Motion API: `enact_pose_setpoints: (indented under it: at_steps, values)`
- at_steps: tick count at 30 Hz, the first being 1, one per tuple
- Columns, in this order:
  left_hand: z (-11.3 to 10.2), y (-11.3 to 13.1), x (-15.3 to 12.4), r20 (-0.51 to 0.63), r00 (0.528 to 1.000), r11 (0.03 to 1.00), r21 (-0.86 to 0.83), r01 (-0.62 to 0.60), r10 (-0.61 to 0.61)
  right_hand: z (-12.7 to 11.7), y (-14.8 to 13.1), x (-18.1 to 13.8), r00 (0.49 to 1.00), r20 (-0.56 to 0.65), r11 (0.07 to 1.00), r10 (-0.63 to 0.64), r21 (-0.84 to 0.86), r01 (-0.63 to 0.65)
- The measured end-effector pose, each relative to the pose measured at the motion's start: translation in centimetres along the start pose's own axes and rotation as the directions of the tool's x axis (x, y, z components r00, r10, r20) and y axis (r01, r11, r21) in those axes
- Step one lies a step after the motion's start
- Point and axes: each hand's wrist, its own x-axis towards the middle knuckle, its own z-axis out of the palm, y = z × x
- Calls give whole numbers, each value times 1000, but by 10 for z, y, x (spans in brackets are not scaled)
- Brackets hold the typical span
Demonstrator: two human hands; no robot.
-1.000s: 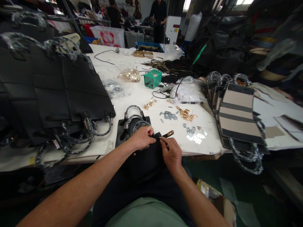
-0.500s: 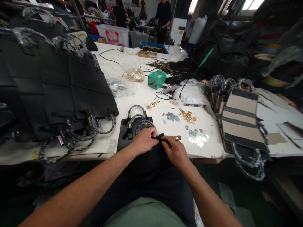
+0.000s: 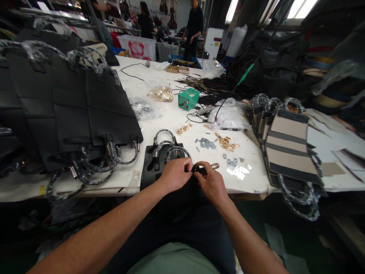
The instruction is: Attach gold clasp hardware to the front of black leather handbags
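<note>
Centrally, slim black strap with a metal-rimmed tip (image 3: 203, 170): held between the two hands, just at the near edge of the white-topped table (image 3: 248, 160).
Left hand (image 3: 176, 173): closed, with thumb and fingers pinching what appears to be the strap's left end; the fingers partly hide the contact.
Right hand (image 3: 209, 177): gripping the strap between thumb and forefinger, its tip showing beyond the knuckles.
Strap handling: probably light, flexible but springy, not fragile; the rim could be slippery, so the plain black stretch behind it looks the better place to pinch.
Strap direction: long axis roughly crosswise, tip pointing right and slightly away from the person.
Black leather-like bag (image 3: 151, 175): lies beneath and beside the left hand at the table edge; where it meets the dark lap is hard to tell.
Bag handling: likely fairly stiff and moderately light, best steadied by its flat body; the plastic-wrapped loop handles (image 3: 164, 131) may slide, and they point away from the person.
Beyond the hands: gold-coloured metal fittings (image 3: 226, 142), thin grey plates (image 3: 207, 143) and shiny white plates (image 3: 238, 172), in loose piles.
Farther out: a green metal box (image 3: 188, 99), overlapping black bags (image 3: 71, 110) on the left, beige-and-black panels (image 3: 286, 144) on the right.
</note>
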Motion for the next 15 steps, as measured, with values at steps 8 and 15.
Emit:
enact_pose_setpoints:
  at_steps: [8, 15]
  values:
    - [-5, -5, 5, 60, 998, 996, -93, 5, 1, -19, 6, 0, 986, 160, 960, -41, 281, -6]
    - [-10, -3, 6, 123, 992, 999, -15, -28, 30, -9, 11, 6, 987, 158, 908, 28, 409, -91]
